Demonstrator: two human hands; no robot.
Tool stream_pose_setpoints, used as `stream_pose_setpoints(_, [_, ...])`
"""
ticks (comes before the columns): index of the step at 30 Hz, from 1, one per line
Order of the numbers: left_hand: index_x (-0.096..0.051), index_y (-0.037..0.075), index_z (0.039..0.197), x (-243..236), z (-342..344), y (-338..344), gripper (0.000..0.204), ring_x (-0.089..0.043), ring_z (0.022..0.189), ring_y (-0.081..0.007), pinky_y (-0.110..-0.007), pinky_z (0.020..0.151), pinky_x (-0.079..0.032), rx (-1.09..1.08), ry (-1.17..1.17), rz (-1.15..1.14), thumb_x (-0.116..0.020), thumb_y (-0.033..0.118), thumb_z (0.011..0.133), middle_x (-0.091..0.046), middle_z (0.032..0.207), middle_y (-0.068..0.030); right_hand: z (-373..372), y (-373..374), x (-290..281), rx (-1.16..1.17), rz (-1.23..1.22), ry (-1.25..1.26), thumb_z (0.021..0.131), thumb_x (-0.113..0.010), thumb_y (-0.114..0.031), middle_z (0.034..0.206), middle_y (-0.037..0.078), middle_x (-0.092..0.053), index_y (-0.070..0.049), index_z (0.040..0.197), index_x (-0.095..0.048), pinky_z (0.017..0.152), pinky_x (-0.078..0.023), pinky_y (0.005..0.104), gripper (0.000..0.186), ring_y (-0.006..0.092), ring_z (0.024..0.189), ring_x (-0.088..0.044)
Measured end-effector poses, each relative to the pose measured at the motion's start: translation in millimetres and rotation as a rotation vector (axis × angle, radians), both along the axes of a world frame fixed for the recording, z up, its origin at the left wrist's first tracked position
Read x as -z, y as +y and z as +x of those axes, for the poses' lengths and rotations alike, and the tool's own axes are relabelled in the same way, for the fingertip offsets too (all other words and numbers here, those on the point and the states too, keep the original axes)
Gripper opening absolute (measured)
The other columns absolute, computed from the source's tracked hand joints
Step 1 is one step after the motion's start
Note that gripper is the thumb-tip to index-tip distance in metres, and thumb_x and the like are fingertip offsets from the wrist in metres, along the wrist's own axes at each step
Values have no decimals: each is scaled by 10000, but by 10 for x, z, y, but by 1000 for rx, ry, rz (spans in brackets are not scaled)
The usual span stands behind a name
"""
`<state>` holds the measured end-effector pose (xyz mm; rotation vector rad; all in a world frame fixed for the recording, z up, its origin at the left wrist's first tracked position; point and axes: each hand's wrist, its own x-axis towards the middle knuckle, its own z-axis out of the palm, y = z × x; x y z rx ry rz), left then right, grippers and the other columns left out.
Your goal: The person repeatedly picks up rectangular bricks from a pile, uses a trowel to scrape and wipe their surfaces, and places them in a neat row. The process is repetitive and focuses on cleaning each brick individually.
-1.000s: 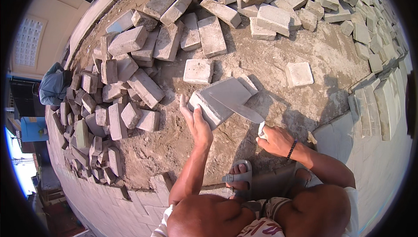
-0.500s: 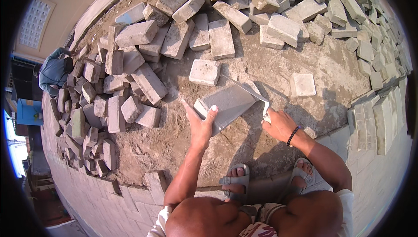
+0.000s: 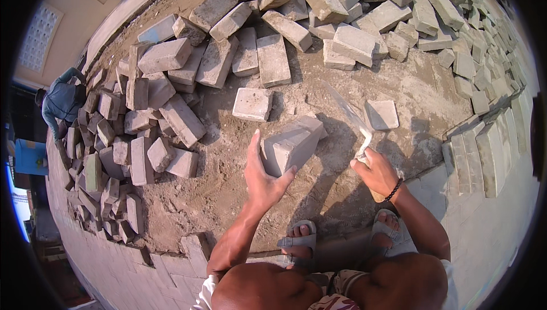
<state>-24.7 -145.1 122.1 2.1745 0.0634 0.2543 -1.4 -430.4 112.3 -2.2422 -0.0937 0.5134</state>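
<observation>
My left hand [image 3: 263,176] is wrapped round the near end of a grey paving brick [image 3: 302,139], thumb on one side and fingers on the other. The brick is tilted, its end face turned toward me. In my right hand [image 3: 378,174] is a trowel [image 3: 352,115], gripped by its handle, with the thin blade pointing up and left, apart from the brick. Beyond the brick lies a short cut block [image 3: 252,103] on the sandy soil. A second square piece [image 3: 383,114] rests just right of the trowel blade.
Loose bricks are heaped at the left [image 3: 142,156] and across the far side [image 3: 353,45]. Stacked pavers [image 3: 487,159] stand at the right. Laid paving [image 3: 176,270] borders the soil near my sandalled feet. Another person [image 3: 61,102] bends beside the left heap.
The brick has been turned in my left hand, so its end face now shows. My right hand has drawn the trowel away from the brick, toward the right.
</observation>
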Motion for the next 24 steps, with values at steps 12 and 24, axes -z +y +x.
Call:
stream_pose_setpoints(12, [-343,-3,1228,257,-293,-216,821,-549,1008,-272,-407,864,-464,193,-246,237,-898,130,637,-482,1160,-200,-10,-11,82,-168,-222,120,855,-603,-247,828,304,-654,72,985,-597,760,-517,518,345,460,841,-644])
stream_pose_setpoints(24, [-411,27,1178,435,-393,-119,756,-550,950,-341,-453,837,-432,148,-305,113,-879,123,593,-577,1252,-234,-46,58,-27,-221,-231,20,888,-608,-276,748,277,-651,53,977,-583,742,-514,535,342,471,771,-645])
